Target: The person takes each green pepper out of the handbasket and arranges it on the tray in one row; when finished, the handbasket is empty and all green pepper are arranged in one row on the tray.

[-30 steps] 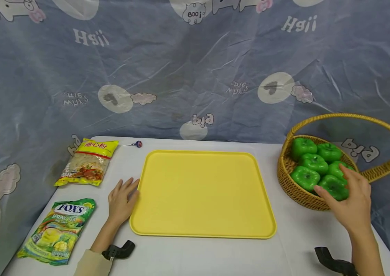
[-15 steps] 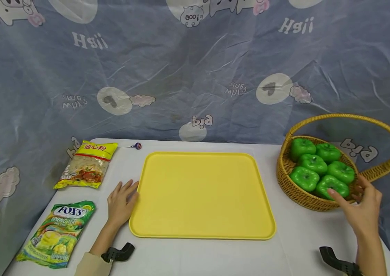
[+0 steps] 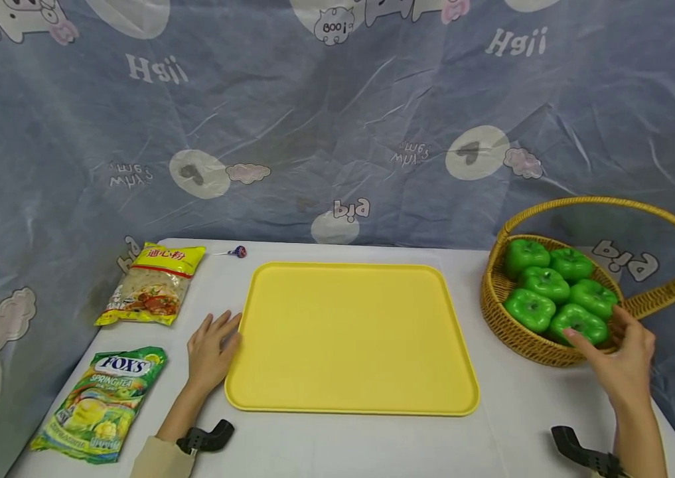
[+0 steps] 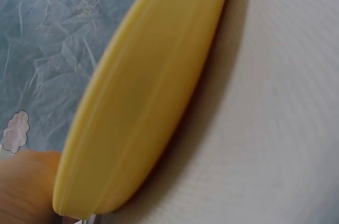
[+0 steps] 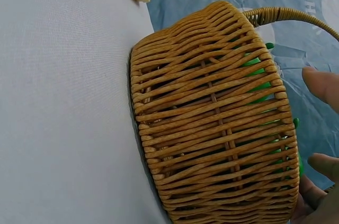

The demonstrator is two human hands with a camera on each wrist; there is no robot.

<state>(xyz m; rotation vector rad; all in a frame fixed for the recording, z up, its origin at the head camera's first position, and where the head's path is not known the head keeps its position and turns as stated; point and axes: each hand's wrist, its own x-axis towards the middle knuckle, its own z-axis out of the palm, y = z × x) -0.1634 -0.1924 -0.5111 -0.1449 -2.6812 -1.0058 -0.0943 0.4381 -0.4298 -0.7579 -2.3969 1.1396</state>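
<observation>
Several glossy green bell peppers (image 3: 543, 284) lie in a brown wicker basket (image 3: 513, 332) at the right. My right hand (image 3: 626, 362) reaches over its near right rim, thumb and fingers spread about the front pepper (image 3: 579, 322). In the right wrist view the thumb (image 5: 323, 86) stands apart from the fingers, above the woven wall; some fingers are partly hidden by the rim. My left hand (image 3: 210, 352) rests at the left edge of a yellow tray (image 3: 349, 338), fingers loosely extended. The left wrist view shows this hand (image 4: 26, 187) against the tray's side.
A yellow pasta bag (image 3: 152, 282) and a green FOX'S candy bag (image 3: 101, 405) lie at the left. Behind the tray is a small lollipop (image 3: 240, 251). The basket's tall handle (image 3: 606, 200) arches over it. A printed grey-blue cloth (image 3: 313, 99) hangs behind.
My right hand has moved right and down from above the peppers to the basket's near right rim, then slightly left toward the front pepper. The left hand stays put.
</observation>
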